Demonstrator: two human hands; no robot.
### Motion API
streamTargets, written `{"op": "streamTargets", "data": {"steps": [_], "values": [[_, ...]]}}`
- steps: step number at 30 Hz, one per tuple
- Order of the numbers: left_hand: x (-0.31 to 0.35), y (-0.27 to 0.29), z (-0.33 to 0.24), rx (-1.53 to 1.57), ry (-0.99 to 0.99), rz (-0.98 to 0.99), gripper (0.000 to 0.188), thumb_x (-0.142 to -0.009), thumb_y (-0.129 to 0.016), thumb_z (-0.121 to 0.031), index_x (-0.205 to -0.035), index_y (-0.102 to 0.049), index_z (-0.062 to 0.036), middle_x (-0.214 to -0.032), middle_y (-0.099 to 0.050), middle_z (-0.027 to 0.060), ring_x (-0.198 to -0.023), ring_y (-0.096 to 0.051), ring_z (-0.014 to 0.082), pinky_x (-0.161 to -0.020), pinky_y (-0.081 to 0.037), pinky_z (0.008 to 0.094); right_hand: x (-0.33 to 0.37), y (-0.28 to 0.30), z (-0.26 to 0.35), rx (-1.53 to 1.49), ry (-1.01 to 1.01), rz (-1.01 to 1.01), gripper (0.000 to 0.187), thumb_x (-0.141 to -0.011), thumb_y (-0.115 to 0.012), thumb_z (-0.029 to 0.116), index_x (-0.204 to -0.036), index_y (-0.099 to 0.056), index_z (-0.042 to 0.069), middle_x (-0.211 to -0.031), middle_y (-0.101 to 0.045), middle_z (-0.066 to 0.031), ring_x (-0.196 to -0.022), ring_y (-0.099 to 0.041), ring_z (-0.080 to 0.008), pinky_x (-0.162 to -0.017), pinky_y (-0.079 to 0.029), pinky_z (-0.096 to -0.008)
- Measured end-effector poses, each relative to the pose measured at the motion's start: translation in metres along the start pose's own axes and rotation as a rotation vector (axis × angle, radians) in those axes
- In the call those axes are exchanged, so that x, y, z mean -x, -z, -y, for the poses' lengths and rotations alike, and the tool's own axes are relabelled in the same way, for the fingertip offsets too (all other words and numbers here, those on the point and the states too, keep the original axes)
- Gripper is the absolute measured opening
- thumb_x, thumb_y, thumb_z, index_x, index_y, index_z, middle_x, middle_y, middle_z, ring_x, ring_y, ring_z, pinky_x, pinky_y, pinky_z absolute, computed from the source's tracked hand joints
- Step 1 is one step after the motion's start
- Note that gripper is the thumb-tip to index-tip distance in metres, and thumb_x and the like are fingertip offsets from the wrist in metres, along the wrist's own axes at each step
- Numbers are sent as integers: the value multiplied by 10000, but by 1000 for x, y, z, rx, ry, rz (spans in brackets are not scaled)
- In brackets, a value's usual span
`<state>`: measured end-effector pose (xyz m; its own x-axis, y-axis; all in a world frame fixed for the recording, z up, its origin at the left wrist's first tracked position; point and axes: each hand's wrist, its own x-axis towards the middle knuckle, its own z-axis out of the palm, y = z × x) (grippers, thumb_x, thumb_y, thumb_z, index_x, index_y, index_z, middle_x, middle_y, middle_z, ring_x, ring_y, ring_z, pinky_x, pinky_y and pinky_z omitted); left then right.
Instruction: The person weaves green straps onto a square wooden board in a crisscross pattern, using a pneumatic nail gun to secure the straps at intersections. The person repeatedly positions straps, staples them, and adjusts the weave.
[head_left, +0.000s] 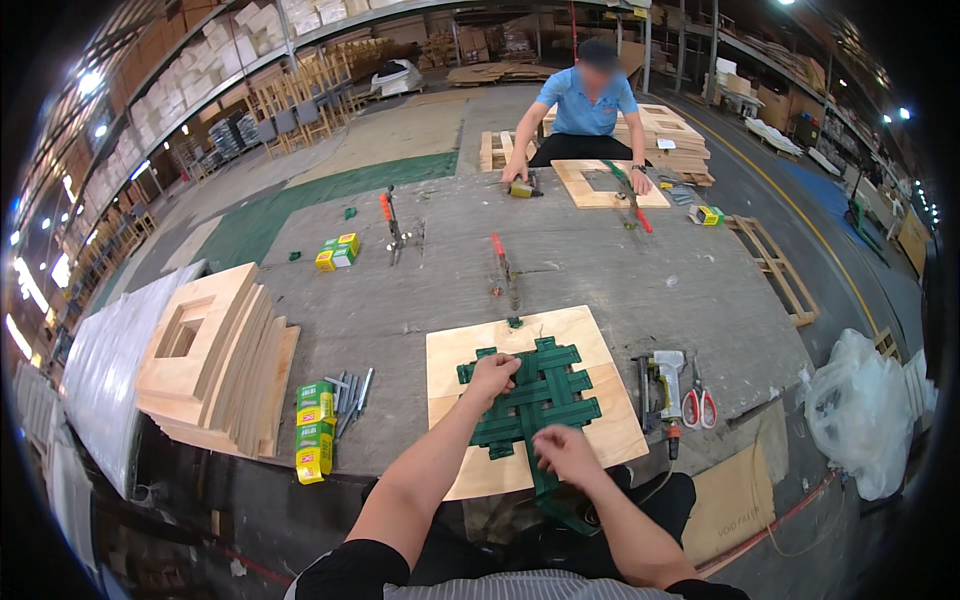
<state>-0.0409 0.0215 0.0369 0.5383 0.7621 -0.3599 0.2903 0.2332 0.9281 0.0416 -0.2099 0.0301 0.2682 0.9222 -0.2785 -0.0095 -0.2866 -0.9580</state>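
Green webbing straps point(560, 388) are woven in a lattice over the middle of a plywood panel point(610, 440) in front of me. My left hand point(495, 375) is closed at the upper part of the lattice, its fingertips pinched on a green strap. One loose strap point(545, 478) runs down over the panel's near edge toward my lap. Beside that strap, over the lower lattice, my right hand point(568, 457) is slightly blurred with its fingers curled. Whether it grips anything cannot be made out.
Right of the panel lie a staple gun point(668, 378) and red-handled scissors point(700, 405). Staple boxes point(315, 430), metal staple strips point(352, 398) and stacked framed panels point(205, 360) stand left. Red-handled tools point(500, 262) rest ahead. Across the table a co-worker point(592, 105) handles another panel point(575, 185).
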Motion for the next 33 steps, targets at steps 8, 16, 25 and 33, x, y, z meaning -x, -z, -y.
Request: {"op": "streamTargets", "data": {"steps": [8, 16, 25, 33], "values": [[11, -1, 7, 243, 38, 46, 156, -961, -720, -197, -1012, -692, -53, -825, -662, 5, -662, -631, 120, -584, -524, 273, -102, 16, 44, 430, 449, -475, 145, -906, -723, 75, -1045, -693, 49, -846, -710, -61, -769, -670, -154, -715, -535, -313], [10, 2, 14, 271, 28, 53, 128, -961, -711, -174, -977, -683, -50, -793, -655, 9, -679, -641, 114, -602, -530, 270, -121, 13, 36, 527, 518, -384, 183, -889, -720, 44, -1070, -695, 52, -984, -744, -123, -912, -731, -258, -800, -569, -361], [26, -10, 21, -207, -508, -237, 247, -924, -732, -141, -1159, -712, -68, -972, -675, 58, -784, -662, 178, -683, -557, 311, -125, 21, 35, 644, 607, -379, 148, -873, -715, 40, -1020, -714, 55, -948, -685, -119, -890, -685, -308, -785, -552, -400], [20, -8, 21, -485, -603, -377, 161, -896, -746, -169, -1001, -713, -51, -1041, -669, 113, -936, -667, 316, -826, -548, 409, -142, 24, 45, 700, 652, -267, 88, -898, -712, 123, -966, -733, 71, -990, -661, -121, -954, -667, -324, -820, -541, -431]]}}
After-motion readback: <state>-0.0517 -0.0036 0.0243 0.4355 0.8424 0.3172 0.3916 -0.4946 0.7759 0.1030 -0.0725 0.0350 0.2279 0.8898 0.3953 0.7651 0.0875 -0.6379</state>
